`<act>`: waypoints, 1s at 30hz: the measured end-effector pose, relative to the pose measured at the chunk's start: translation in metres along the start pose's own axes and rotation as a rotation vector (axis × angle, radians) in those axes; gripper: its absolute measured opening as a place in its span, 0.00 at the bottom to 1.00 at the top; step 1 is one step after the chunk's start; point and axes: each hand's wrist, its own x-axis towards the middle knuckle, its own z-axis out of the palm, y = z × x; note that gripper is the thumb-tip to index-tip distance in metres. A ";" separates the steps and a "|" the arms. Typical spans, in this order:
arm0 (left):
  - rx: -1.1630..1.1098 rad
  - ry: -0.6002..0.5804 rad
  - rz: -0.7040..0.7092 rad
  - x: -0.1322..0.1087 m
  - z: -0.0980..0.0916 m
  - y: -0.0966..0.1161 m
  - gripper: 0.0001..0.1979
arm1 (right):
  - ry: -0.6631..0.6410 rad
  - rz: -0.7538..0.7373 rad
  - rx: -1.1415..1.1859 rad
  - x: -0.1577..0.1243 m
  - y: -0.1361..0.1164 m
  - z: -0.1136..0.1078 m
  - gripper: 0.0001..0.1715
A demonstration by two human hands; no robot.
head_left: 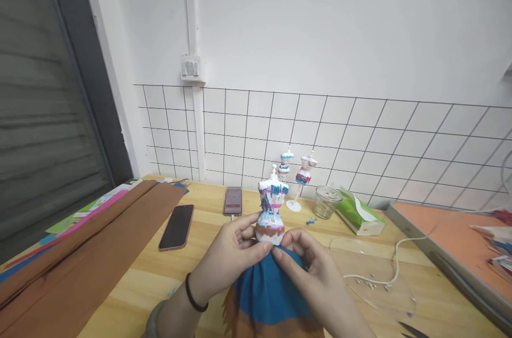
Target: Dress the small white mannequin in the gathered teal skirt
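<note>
A miniature dress form (272, 204), painted in patches of white, blue, pink and brown, stands upright between my hands. A gathered skirt (266, 290), blue above and brown below, hangs from its hips; whether it is crepe paper or cloth I cannot tell. My left hand (240, 247) is closed around the form's hip from the left, its thumb pressing the skirt's top edge. On the other side, my right hand (306, 263) pinches the top of the skirt between thumb and finger. The form's stand is hidden.
Behind are two more small dress forms (304, 170), a glass cup (327, 202) and a green tissue pack (360, 212). Two phones (176, 227) and brown sheets (100, 252) lie left. At right are a white cord (397, 258), scissor blades (412, 328) and an orange tray (452, 242).
</note>
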 end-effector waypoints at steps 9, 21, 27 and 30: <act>0.016 0.030 0.005 0.002 0.003 -0.004 0.19 | 0.042 -0.007 -0.027 -0.001 0.002 0.002 0.13; -0.187 0.264 -0.047 0.008 -0.019 -0.009 0.25 | 0.130 0.054 -0.039 0.000 -0.001 -0.010 0.14; -0.235 0.258 -0.002 0.009 -0.019 -0.010 0.24 | 0.094 -0.705 -0.671 -0.019 -0.003 0.010 0.12; -0.227 0.259 0.002 0.010 -0.022 -0.012 0.22 | 0.085 -0.898 -0.794 -0.026 -0.003 0.024 0.12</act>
